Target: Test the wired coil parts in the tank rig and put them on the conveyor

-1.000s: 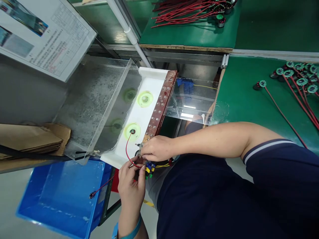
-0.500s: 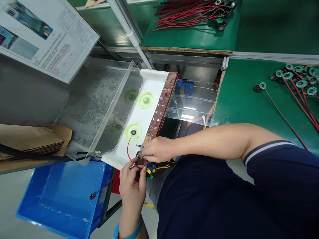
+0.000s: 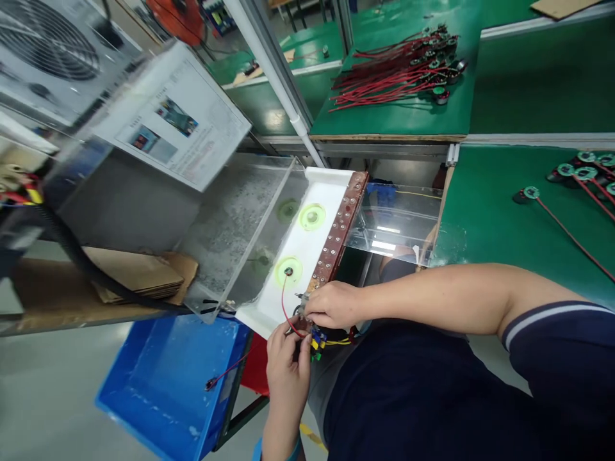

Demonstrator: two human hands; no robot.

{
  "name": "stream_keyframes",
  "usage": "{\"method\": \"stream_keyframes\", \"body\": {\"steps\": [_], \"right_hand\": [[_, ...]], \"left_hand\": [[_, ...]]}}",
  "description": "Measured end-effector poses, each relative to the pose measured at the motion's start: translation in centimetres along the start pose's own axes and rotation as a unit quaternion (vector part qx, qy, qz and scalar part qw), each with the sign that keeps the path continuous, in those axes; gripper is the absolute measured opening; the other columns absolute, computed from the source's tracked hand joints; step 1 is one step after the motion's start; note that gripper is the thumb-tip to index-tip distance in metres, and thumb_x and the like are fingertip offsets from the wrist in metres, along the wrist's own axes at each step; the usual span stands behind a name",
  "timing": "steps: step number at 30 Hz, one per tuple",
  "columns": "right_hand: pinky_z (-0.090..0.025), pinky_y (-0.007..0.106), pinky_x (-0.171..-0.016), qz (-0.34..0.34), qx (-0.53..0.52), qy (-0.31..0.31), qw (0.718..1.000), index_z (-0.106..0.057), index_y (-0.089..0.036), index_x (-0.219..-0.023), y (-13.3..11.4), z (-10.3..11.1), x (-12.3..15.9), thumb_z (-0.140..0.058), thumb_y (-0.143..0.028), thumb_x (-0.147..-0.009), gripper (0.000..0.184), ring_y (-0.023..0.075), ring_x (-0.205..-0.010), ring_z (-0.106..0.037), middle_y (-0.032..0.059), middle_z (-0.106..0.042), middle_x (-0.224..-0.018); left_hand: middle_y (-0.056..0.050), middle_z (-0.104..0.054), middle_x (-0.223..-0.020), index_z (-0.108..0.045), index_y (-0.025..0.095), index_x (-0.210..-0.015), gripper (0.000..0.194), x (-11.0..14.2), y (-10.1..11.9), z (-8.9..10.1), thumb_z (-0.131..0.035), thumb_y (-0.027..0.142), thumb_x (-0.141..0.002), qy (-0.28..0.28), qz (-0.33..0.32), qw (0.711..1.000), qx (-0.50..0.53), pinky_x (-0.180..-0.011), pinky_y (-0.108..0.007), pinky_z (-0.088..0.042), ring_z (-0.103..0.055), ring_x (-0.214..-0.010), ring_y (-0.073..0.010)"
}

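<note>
My left hand (image 3: 287, 358), with a blue band at its wrist, pinches a thin red wire (image 3: 284, 307). From there the wire curves up to a small round part (image 3: 288, 272), seated in a yellow-green ring (image 3: 277, 276) on a white plate (image 3: 312, 250). Close beside it, my right hand (image 3: 331, 305) is closed at a small metal fitting (image 3: 302, 297) by the near end of a brown, screw-studded strip (image 3: 336, 234). Its fingers hide most of what they grip. Yellow, blue and green connectors (image 3: 317, 342) sit just below the hands.
A blue bin (image 3: 158, 378) stands lower left, with another wired part (image 3: 210, 384) hanging over its near side. A clear acrylic tank (image 3: 225, 211) lies beyond the plate. Red-wired parts (image 3: 398, 70) are piled on the green bench; more parts (image 3: 531, 192) lie at right.
The view has shifted, so the scene sits lower and further right, with a fan unit showing at upper left. Both hands keep about the same place at the plate's near end.
</note>
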State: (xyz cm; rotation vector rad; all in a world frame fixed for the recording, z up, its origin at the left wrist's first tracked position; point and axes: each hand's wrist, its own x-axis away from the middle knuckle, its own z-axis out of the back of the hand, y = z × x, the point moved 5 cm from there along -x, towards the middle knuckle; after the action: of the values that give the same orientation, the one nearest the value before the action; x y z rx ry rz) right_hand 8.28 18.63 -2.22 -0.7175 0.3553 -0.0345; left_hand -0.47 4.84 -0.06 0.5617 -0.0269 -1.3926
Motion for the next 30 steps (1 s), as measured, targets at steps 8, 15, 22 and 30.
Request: {"method": "stream_keyframes", "body": {"steps": [8,15,22,30], "right_hand": [[-0.046,0.025,-0.068,0.009,-0.011,0.043,0.999,-0.072,-0.015,-0.089,0.1,-0.2,0.4,-0.054,-0.019,-0.094,0.019,0.0154,-0.072,-0.061,0.0061,-0.069,-0.079],[-0.049,0.025,-0.069,0.034,-0.035,0.061,0.997,-0.072,-0.015,-0.088,-0.2,0.1,0.5,-0.055,-0.016,-0.090,0.017,0.0155,-0.072,-0.063,0.0059,-0.068,-0.078],[-0.051,0.024,-0.070,0.060,-0.001,0.127,0.990,-0.070,-0.015,-0.094,0.1,1.0,0.6,-0.054,-0.022,-0.091,0.018,0.0153,-0.074,-0.064,0.0066,-0.069,-0.080],[-0.051,0.034,-0.088,-0.132,0.158,0.075,0.976,-0.070,-0.014,-0.111,4.6,3.7,-7.0,-0.062,-0.021,-0.088,0.025,0.0231,-0.097,-0.065,0.0127,-0.069,-0.100]], "left_hand": [[-0.010,-0.062,-0.119,-0.059,0.022,-0.089,0.009,0.6,0.0,-0.1,-0.055,0.017,-0.096,-0.008,0.043,0.999,0.021,-0.097,-0.039,-0.051,-0.055,-0.117,-0.0230],[-0.009,-0.063,-0.118,-0.059,0.022,-0.087,0.011,0.6,0.0,-0.1,-0.053,0.018,-0.096,0.020,0.044,0.998,0.028,-0.094,-0.039,-0.052,-0.056,-0.115,-0.0235],[-0.007,-0.066,-0.115,-0.064,0.025,-0.089,0.008,1.2,-1.4,-0.9,-0.058,0.024,-0.094,0.058,0.001,0.996,0.061,-0.093,-0.036,-0.052,-0.059,-0.112,-0.0233],[-0.011,-0.071,-0.111,-0.066,0.021,-0.079,0.033,-0.3,-6.2,-2.3,-0.061,0.053,-0.087,0.113,0.157,0.952,0.238,-0.088,-0.034,-0.055,-0.067,-0.101,-0.0257]]}}
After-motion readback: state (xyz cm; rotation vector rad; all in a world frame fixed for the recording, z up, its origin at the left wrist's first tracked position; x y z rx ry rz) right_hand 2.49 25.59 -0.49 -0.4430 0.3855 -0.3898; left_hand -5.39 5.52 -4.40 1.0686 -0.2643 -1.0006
